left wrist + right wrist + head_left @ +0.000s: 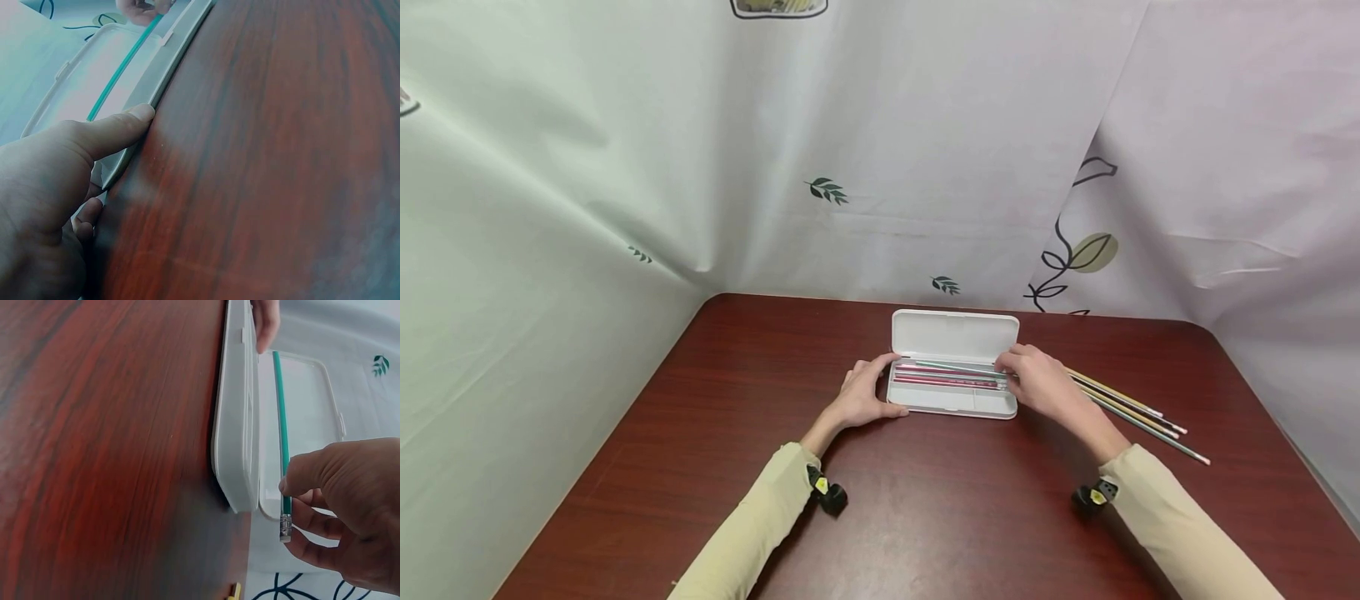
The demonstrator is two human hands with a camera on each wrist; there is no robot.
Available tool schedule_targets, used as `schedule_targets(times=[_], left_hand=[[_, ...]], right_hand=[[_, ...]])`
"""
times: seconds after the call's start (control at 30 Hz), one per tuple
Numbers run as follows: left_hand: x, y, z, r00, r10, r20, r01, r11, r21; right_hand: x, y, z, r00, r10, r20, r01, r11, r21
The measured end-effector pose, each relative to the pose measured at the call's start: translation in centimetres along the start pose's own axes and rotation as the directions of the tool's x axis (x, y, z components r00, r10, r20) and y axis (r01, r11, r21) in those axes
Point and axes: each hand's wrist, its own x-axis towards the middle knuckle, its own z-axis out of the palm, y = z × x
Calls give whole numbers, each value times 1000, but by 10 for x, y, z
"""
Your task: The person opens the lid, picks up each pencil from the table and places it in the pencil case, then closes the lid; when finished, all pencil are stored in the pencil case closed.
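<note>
A white pencil case (936,402) lies open on the table, its lid (955,335) standing up at the back. Several pencils, red ones (940,382) among them, lie lengthwise inside. My left hand (860,400) grips the case's left end, thumb at the front edge and fingers round toward the back. Between thumb and fingers my right hand (1037,379) pinches a green pencil (281,419) near its eraser end, over the right part of the case. The pencil's far end points toward the left hand.
Several loose pencils (1138,414), yellow, dark and green, lie fanned on the dark red wooden table (955,500) to the right of the case, partly behind the right forearm. A white patterned curtain (880,167) hangs along the table's back and sides.
</note>
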Motion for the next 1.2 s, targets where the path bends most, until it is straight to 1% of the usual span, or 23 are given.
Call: schedule_targets(times=[0.23, 0.43, 0.57, 0.77, 1.2], left_hand=[[0, -1, 0, 1000, -1, 4, 1, 1000, 1], [0, 0, -1, 1000, -6, 3, 6, 1000, -2], [0, 1, -1, 1000, -9, 5, 9, 1000, -1], [-1, 1, -1, 1000, -10, 5, 10, 1000, -3], [0, -1, 2, 1000, -9, 11, 9, 1000, 12]], right_hand=[[9, -6, 7, 999, -31, -12, 31, 1000, 7], [16, -9, 12, 1000, -28, 4, 28, 1000, 13], [19, -10, 16, 999, -34, 0, 34, 999, 18], [22, -12, 20, 1000, -28, 2, 28, 999, 27], [24, -14, 24, 1000, -2, 23, 1, 1000, 12]])
